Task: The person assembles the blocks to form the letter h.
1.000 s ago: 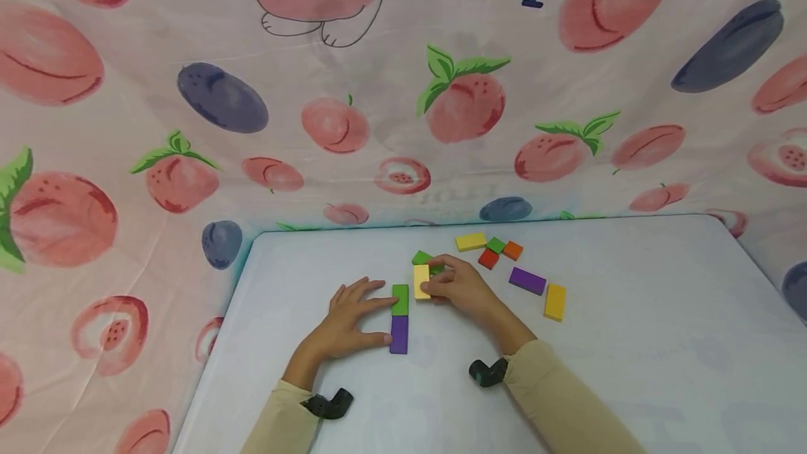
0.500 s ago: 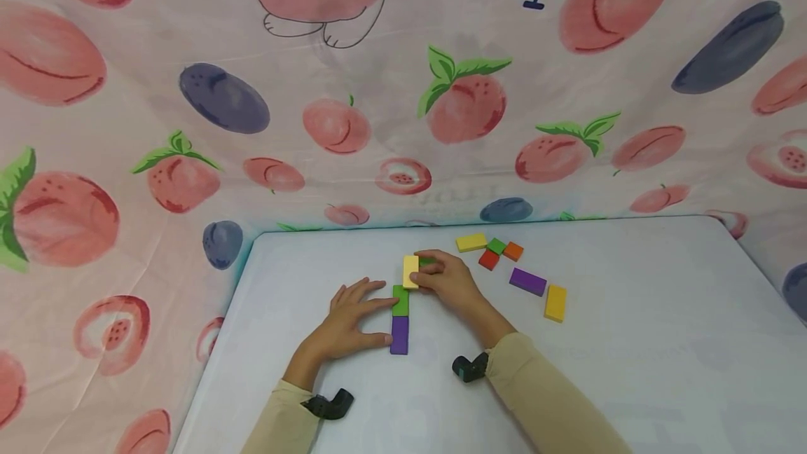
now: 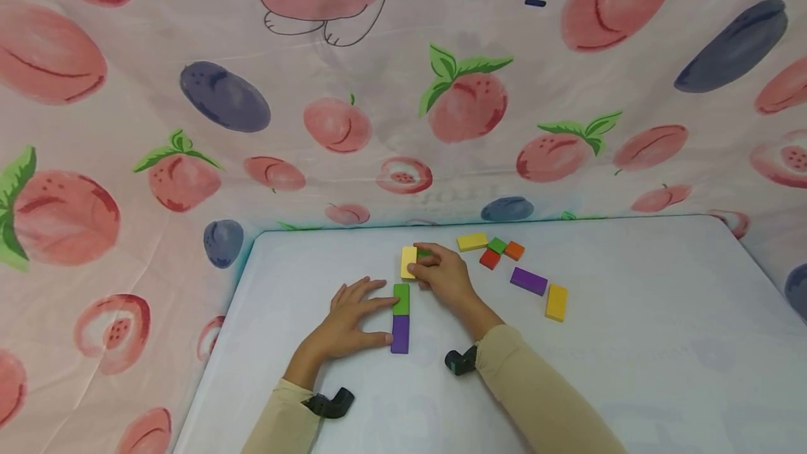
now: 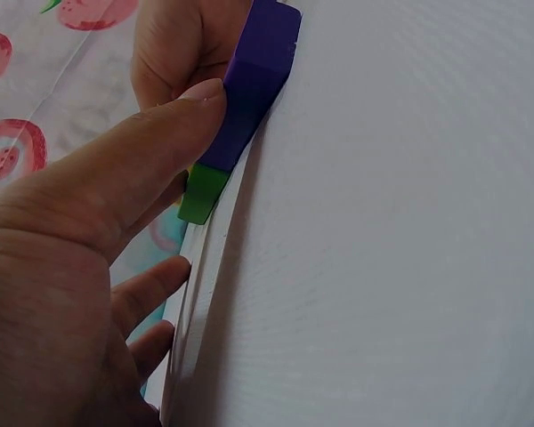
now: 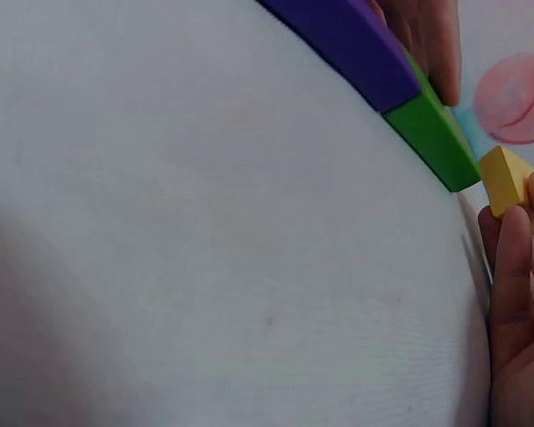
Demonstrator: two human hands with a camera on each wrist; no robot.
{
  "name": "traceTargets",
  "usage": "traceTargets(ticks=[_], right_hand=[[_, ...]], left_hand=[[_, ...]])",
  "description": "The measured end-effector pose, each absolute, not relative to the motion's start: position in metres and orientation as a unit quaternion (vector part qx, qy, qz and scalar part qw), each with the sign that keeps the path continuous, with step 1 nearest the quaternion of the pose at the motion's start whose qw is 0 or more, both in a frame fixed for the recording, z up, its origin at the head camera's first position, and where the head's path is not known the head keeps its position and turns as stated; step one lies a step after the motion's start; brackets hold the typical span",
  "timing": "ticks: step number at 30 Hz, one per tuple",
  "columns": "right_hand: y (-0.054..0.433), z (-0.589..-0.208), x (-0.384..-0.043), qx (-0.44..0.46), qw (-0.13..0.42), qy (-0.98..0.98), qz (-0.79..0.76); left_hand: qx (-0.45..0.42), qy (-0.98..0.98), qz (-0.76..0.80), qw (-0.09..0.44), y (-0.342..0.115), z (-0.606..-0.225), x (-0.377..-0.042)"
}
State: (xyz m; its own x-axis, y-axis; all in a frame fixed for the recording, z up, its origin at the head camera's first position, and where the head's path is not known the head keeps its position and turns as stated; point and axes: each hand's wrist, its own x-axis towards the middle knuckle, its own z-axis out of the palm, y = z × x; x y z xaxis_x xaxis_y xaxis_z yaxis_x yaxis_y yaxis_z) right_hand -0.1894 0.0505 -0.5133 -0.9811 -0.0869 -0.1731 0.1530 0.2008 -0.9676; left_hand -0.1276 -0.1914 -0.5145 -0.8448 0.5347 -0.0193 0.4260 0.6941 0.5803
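Observation:
A purple block (image 3: 400,335) and a green block (image 3: 401,300) lie end to end in a line on the white table. My left hand (image 3: 349,324) is beside them with fingers spread, its thumb touching the purple block and its index finger at the green one. In the left wrist view the thumb (image 4: 160,142) rests against the purple block's side. My right hand (image 3: 446,279) pinches a yellow block (image 3: 408,263) just beyond the far end of the green block, with a small gap between. Another green block (image 3: 424,253) is partly hidden behind the right hand's fingers.
Toward the back right lie a yellow block (image 3: 473,242), a small green block (image 3: 497,245), a red one (image 3: 490,258) and an orange one (image 3: 514,251). Nearer are a purple block (image 3: 528,281) and a darker yellow block (image 3: 556,302). A fruit-printed cloth hangs behind the table (image 3: 662,356).
My right hand has carried the yellow block leftward and away from me, from beside the green block to beyond its far end. The left hand and the two lined-up blocks have stayed put.

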Motion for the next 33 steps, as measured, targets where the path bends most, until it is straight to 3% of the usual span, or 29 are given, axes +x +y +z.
traceTargets(ticks=[19,33], right_hand=[[0.0483,-0.5160,-0.1916,0.048,0.099,0.770,-0.629],[0.0414,-0.5166,-0.1896,0.043,0.059,0.798,-0.598]], left_hand=[[0.258,0.918,0.284,0.100,-0.1900,-0.5123,-0.1269],[0.257,0.917,0.290,0.099,-0.1907,-0.5135,-0.1271]])
